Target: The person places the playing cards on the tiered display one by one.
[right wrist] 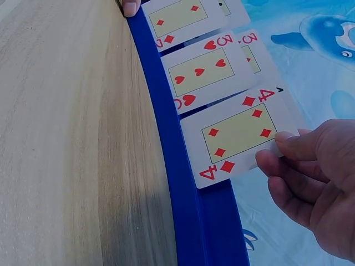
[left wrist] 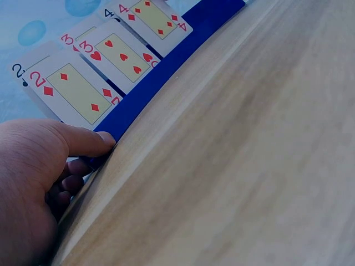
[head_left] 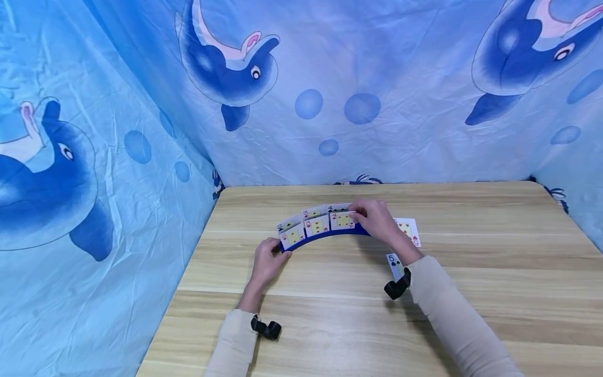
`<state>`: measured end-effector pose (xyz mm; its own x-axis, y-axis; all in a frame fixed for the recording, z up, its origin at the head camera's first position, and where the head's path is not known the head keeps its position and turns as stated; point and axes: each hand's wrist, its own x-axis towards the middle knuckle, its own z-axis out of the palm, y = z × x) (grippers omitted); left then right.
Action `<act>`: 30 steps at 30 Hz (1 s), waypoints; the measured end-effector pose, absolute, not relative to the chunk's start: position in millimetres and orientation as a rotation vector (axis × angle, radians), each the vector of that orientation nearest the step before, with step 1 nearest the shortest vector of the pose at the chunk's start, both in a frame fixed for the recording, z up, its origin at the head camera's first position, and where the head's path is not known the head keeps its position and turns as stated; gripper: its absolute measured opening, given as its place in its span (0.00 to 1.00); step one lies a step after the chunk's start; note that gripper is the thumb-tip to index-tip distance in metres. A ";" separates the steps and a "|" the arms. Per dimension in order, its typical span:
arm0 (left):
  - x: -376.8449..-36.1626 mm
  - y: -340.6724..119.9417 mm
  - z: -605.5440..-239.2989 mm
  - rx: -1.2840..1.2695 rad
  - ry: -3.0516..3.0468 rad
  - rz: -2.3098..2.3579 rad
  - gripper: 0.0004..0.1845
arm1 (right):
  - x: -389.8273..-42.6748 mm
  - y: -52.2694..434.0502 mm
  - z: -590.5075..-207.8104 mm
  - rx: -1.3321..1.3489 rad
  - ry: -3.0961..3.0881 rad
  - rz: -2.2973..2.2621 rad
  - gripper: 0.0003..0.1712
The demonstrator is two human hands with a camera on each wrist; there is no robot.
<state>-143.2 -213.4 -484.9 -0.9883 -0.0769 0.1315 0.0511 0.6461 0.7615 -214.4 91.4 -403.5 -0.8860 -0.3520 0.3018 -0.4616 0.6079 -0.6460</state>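
A curved blue card holder (head_left: 325, 237) stands on the table with playing cards upright in two rows. Its front row has a two of diamonds (left wrist: 77, 91), a three of hearts (right wrist: 199, 72) and a four of diamonds (right wrist: 236, 133). Behind them show a black two (left wrist: 20, 71), a red three (right wrist: 252, 58) and a black four (head_left: 336, 208), partly covered. My left hand (head_left: 267, 262) grips the holder's left end, thumb on the front face. With thumb and fingers my right hand (head_left: 377, 220) pinches the outer edge of the four of diamonds, which sits in the front slot.
Two loose cards lie right of the holder, partly hidden by my right arm: a red five (head_left: 411, 230) and a black five (head_left: 394, 266). The wooden table (head_left: 330, 319) ends at a blue dolphin-print curtain (head_left: 400, 152) behind and on the left.
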 end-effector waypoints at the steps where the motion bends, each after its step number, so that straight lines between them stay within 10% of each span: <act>1: -143.1 -213.2 -484.8 0.025 -2.709 -1.269 0.21 | -214.4 90.8 -403.5 0.688 -2.688 1.134 0.07; 30: -143.9 -214.3 -484.5 0.005 -2.699 -1.266 0.20 | -212.1 104.3 -390.9 0.603 -2.794 1.044 0.11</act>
<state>-143.9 -214.3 -484.5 -0.9872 -0.0709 0.1432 0.0647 0.6418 0.7641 -212.1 104.3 -390.9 -0.9168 -0.3293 0.2258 -0.3967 0.6868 -0.6091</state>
